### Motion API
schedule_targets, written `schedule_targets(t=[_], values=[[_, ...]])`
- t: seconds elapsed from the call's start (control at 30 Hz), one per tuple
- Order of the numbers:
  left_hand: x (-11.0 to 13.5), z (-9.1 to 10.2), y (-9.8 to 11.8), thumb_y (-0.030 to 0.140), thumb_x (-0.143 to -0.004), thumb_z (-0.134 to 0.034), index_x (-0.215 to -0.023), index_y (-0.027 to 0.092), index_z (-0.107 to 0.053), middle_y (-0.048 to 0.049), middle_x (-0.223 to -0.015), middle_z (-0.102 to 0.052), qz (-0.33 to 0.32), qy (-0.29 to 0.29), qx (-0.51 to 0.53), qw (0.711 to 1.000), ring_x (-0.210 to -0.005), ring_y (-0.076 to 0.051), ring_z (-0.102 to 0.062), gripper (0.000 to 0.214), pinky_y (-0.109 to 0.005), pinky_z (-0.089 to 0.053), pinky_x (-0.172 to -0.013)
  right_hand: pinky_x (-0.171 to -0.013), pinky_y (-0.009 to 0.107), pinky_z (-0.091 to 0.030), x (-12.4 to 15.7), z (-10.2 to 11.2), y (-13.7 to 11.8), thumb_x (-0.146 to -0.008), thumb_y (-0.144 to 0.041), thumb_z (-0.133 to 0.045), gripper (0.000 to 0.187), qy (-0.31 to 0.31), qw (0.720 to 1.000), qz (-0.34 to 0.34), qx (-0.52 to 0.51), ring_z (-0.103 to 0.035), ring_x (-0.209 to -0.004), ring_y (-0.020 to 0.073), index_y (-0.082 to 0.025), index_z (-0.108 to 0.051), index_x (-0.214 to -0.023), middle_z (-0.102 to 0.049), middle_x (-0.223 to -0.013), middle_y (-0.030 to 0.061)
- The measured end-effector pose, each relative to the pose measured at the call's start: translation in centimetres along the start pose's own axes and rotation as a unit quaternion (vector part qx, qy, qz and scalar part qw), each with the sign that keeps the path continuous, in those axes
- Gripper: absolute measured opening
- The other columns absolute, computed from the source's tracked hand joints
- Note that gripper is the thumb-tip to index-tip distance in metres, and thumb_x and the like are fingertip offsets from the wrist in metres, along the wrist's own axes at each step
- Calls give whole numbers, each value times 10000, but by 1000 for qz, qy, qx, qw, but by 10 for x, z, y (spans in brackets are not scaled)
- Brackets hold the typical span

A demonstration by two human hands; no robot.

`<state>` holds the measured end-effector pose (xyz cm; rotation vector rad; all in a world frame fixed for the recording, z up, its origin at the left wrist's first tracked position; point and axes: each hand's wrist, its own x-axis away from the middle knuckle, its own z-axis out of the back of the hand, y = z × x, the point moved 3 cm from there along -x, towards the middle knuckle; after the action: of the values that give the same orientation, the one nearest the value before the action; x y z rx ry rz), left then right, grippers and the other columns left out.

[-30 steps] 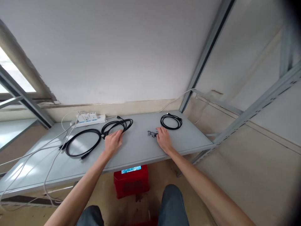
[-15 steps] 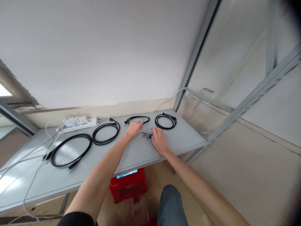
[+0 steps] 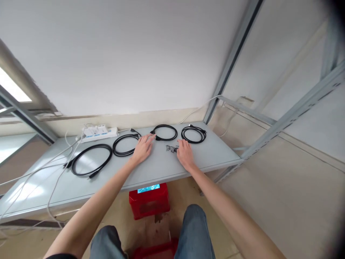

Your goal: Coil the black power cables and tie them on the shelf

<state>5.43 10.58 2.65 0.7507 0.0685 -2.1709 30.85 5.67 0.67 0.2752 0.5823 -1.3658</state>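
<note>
My left hand (image 3: pixel 142 148) is over the table with its fingers spread. It overlaps the right edge of a coiled black cable (image 3: pixel 114 148); I cannot tell whether it touches it. Just beyond its fingertips lies another black cable coil (image 3: pixel 176 133), whose plug ends point toward the hand. My right hand (image 3: pixel 185 155) rests on the table, fingers stretched forward, beside a small tangle of thin black ties (image 3: pixel 170 148). Its fingers cover part of the tangle's right side. Behind that hand sits a further black cable coil (image 3: pixel 194 142).
A thicker black cable loop (image 3: pixel 111 154) lies on the left part of the grey table (image 3: pixel 159 169). At the back stands a white power strip (image 3: pixel 107 134) with adapters, and white cords trail left. A metal post (image 3: pixel 231 54) rises at the right. Below is a red crate (image 3: pixel 149 205).
My left hand has shifted left, off the middle cable coil to the coil left of it, and its fingers have spread. My right hand stays beside the ties. The view has shifted slightly.
</note>
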Motion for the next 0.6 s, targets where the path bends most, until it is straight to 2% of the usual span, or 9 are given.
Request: schedule_targets(t=[0.13, 0.2, 0.27, 0.37, 0.5, 0.6], values=[[77, 43, -3, 204, -1037, -354, -1657, 253, -323, -124, -1613, -445, 66, 6, -44, 997, -1446, -290, -450, 623, -504, -362, -1215, -972, 458, -439, 0, -1, 0, -926, -78, -413, 455, 10, 1000, 7, -3, -566, -1125, 333, -109, -543, -1361, -646, -1222, 189], [108, 55, 0, 190, -1028, -364, -1681, 272, -258, -107, -1657, -399, 75, -14, -64, 995, -1511, -278, -392, 667, -508, -314, -1258, -1015, 471, -431, 0, 0, 0, -935, -85, -405, 480, 26, 999, 18, -14, -571, -1161, 331, -120, -529, -1397, -653, -1259, 186], [128, 59, 1, 206, -1035, -369, -1691, 275, -225, -97, -1701, -341, 81, -35, -86, 992, -1577, -274, -303, 675, -524, -256, -1292, -1077, 483, -409, 1, 1, 0, -943, -85, -389, 514, 47, 998, 34, -33, -562, -1231, 320, -135, -508, -1440, -645, -1326, 178], [139, 57, -3, 285, -1064, -369, -1694, 248, -209, -114, -1733, -281, 115, -48, -108, 986, -1606, -285, -251, 651, -553, -236, -1297, -1141, 489, -388, 3, 5, 0, -947, -80, -369, 562, 71, 994, 49, -64, -530, -1331, 297, -149, -483, -1493, -612, -1423, 166], [137, 54, -8, 319, -1078, -352, -1685, 243, -243, -108, -1736, -279, 134, -65, -96, 984, -1605, -273, -263, 621, -545, -243, -1299, -1190, 491, -387, 3, 15, -6, -962, -102, -337, 589, 83, 987, 56, -124, -488, -1422, 267, -131, -467, -1535, -561, -1518, 165], [136, 55, -10, 297, -1070, -354, -1676, 231, -267, -124, -1719, -317, 157, -52, -86, 982, -1593, -271, -293, 615, -546, -258, -1294, -1203, 520, -400, 8, 36, -23, -1014, -206, -324, 565, 123, 970, -4, -210, -480, -1453, 261, -150, -471, -1556, -567, -1524, 162]])
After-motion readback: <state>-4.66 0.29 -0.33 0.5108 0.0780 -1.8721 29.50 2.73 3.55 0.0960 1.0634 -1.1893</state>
